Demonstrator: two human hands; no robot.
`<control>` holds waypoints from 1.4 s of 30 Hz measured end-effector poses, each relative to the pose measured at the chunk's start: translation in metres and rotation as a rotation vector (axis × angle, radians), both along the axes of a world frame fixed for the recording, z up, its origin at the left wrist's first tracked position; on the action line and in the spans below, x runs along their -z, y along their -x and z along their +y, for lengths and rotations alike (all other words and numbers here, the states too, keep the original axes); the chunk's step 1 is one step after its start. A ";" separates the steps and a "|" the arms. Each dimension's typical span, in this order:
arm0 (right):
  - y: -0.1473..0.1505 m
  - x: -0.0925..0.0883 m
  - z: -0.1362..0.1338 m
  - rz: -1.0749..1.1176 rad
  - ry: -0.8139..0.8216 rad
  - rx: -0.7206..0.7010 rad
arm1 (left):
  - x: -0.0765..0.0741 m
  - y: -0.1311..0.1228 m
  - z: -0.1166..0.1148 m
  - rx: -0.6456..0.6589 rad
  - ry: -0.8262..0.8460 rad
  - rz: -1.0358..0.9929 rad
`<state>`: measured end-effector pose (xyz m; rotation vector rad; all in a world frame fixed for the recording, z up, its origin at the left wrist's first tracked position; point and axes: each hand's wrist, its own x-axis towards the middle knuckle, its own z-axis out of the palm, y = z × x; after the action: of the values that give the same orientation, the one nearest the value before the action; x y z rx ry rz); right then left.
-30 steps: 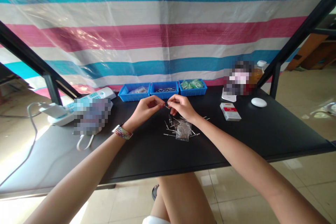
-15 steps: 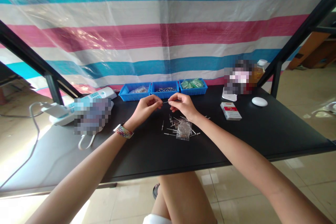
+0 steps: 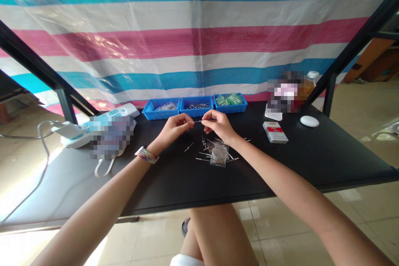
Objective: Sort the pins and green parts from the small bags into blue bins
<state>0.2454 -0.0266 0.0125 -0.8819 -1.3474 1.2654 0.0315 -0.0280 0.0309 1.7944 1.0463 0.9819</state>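
Above the black tabletop (image 3: 168, 187), our left hand (image 3: 175, 129) and right hand (image 3: 220, 128) each close a fingertip grip on opposite ends of a slim metal pin (image 3: 198, 121), perhaps because two pinches steady something so small. Its long axis runs left to right, nearly level. Similar loose pins (image 3: 202, 159) lie nearer us, around a clear bag (image 3: 219, 156).
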 end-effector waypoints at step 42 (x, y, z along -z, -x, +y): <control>-0.001 0.003 0.015 0.017 0.176 0.073 | 0.005 0.019 0.011 0.262 -0.235 0.599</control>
<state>0.2462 -0.0119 0.0091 -1.0304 -1.1934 1.3460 0.0126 -0.0171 0.0260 2.4332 1.0299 0.4202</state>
